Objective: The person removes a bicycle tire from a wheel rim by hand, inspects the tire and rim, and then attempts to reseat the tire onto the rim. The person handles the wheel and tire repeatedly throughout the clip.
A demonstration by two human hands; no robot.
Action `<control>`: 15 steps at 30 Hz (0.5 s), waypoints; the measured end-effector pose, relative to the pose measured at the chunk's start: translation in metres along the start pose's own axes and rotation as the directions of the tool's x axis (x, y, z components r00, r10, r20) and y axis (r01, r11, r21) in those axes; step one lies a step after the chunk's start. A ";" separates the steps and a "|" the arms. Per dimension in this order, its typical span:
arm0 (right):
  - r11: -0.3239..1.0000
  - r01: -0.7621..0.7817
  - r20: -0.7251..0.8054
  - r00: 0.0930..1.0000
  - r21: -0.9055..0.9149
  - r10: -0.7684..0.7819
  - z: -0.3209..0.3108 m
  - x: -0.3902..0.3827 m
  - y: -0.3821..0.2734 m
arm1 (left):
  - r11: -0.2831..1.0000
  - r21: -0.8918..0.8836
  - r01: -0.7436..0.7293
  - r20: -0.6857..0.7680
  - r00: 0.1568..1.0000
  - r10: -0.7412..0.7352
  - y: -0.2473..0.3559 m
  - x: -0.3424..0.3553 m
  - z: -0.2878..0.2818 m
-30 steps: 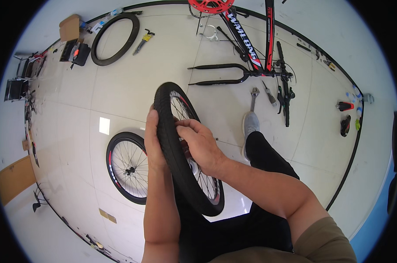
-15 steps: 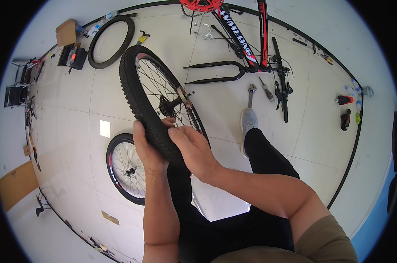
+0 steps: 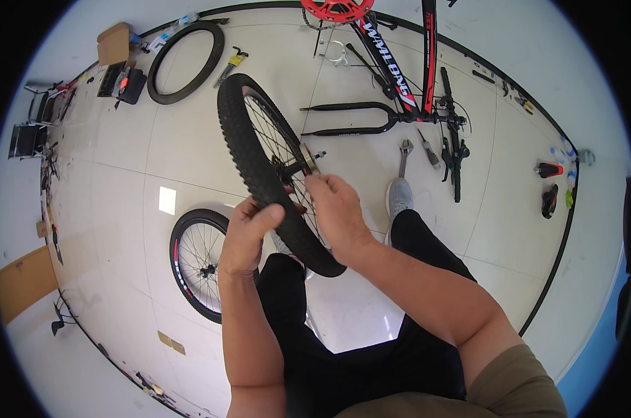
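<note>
A bicycle wheel (image 3: 256, 164) with a knobby black tyre stands tilted in front of me, its spokes and hub facing right. My left hand (image 3: 248, 233) grips the tyre's near left side, thumb laid over the tread and fingers curled round underneath. On the wheel's right side, my right hand (image 3: 340, 212) is closed at the rim, its fingertips partly hidden. Just above those fingertips a small brownish strip (image 3: 308, 159) shows at the rim; I cannot tell what it is. A second wheel (image 3: 176, 261) with its tyre lies on the floor beyond my left forearm.
Ahead lies a black and red bicycle frame (image 3: 388, 66) with its fork (image 3: 350, 118) and handlebar (image 3: 455, 160). An adjustable wrench (image 3: 404, 159) and a screwdriver (image 3: 429, 150) lie near my right shoe (image 3: 399, 197). A loose tyre (image 3: 152, 80), a yellow-labelled tool (image 3: 232, 63) and an open cardboard box (image 3: 113, 45) are at the far left.
The wheel has shifted right and turned. My right hand has moved from the near tread up to the right rim, and my left thumb now lies over the tyre.
</note>
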State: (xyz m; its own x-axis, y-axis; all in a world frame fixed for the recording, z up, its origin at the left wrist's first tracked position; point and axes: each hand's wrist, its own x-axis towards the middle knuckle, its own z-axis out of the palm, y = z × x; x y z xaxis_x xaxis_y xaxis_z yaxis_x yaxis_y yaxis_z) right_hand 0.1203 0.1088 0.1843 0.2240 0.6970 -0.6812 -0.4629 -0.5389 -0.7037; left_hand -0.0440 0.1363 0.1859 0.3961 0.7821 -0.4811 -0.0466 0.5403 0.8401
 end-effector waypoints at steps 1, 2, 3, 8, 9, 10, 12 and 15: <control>0.999 0.024 0.001 1.000 0.031 -0.024 0.000 0.001 -0.006 | 0.999 0.027 0.047 0.047 0.998 -0.049 0.001 -0.004 -0.003; 0.997 0.048 0.002 0.999 0.063 -0.048 0.000 0.004 -0.011 | 0.994 0.093 0.061 0.076 0.995 -0.068 0.003 -0.007 -0.005; 0.995 0.088 0.027 0.996 0.046 -0.089 -0.003 0.013 -0.011 | 0.985 0.161 0.070 0.107 0.990 -0.088 0.004 -0.009 -0.006; 0.998 0.050 0.046 0.998 0.022 -0.051 -0.005 0.017 -0.013 | 0.998 0.021 -0.053 -0.343 0.938 0.057 0.000 0.003 -0.024; 1.000 0.014 0.048 0.999 -0.012 -0.014 -0.005 0.014 -0.014 | 0.994 0.016 -0.107 -0.408 0.907 0.104 0.005 0.005 -0.012; 1.000 0.001 0.071 0.998 -0.012 0.000 -0.006 0.014 -0.012 | 0.989 -0.027 -0.143 -0.412 0.903 0.119 0.003 0.008 -0.006; 1.000 -0.027 0.119 0.992 -0.015 0.029 -0.007 0.014 -0.007 | 0.970 -0.110 -0.215 -0.425 0.893 0.149 -0.001 0.014 0.003; 0.994 -0.092 0.236 0.969 0.065 0.074 -0.008 0.008 -0.012 | 0.963 -0.116 -0.242 -0.362 0.914 0.186 -0.008 0.019 0.025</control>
State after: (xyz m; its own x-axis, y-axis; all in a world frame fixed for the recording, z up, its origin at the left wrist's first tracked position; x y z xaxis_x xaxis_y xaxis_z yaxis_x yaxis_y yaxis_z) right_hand 0.1346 0.1164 0.1855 -0.0201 0.7470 -0.6645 -0.5361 -0.5691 -0.6235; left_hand -0.0135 0.1388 0.1761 0.0216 0.9274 -0.3735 -0.2477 0.3669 0.8967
